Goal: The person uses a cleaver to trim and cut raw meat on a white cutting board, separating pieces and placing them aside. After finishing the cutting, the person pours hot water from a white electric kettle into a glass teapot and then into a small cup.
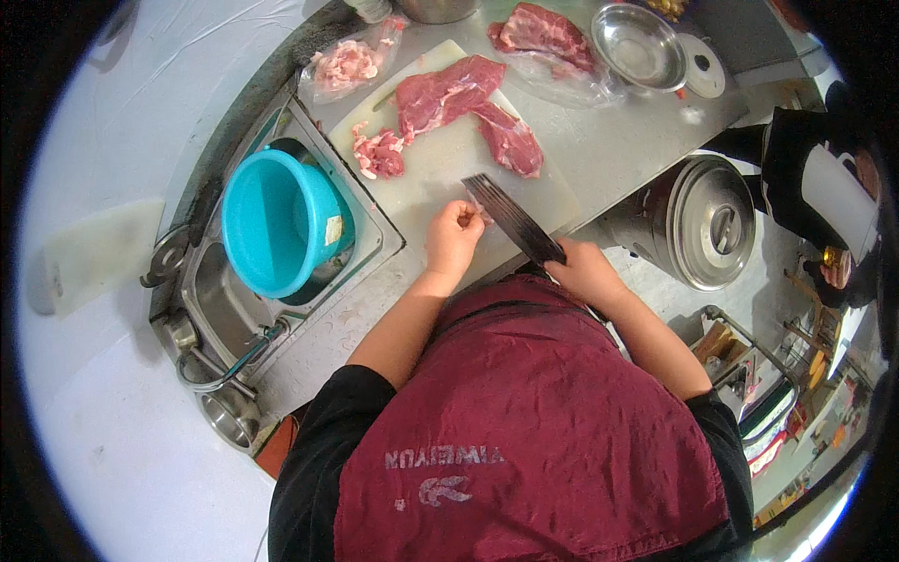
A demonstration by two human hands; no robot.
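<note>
My right hand [588, 272] grips a wide, dark-bladed kitchen knife [511, 218], held slanting over the near part of a white cutting board [449, 158]. Close to the blade, my left hand [453, 237] has its fingers curled, pinching a small pale pink scrap of meat [484, 211] that lies against the blade's side. Farther back on the board rest a large slab of raw red meat [449, 91] and a narrower piece [511, 140]. Left of them sits a small heap of meat trimmings [380, 152].
A turquoise plastic basin [270, 225] stands in the steel sink [225, 295] at left. Bagged pale meat pieces [348, 64], more red meat on plastic [544, 36] and a steel bowl [638, 48] line the counter's back. At right are a lidded steel pot [713, 225] and another person [808, 175].
</note>
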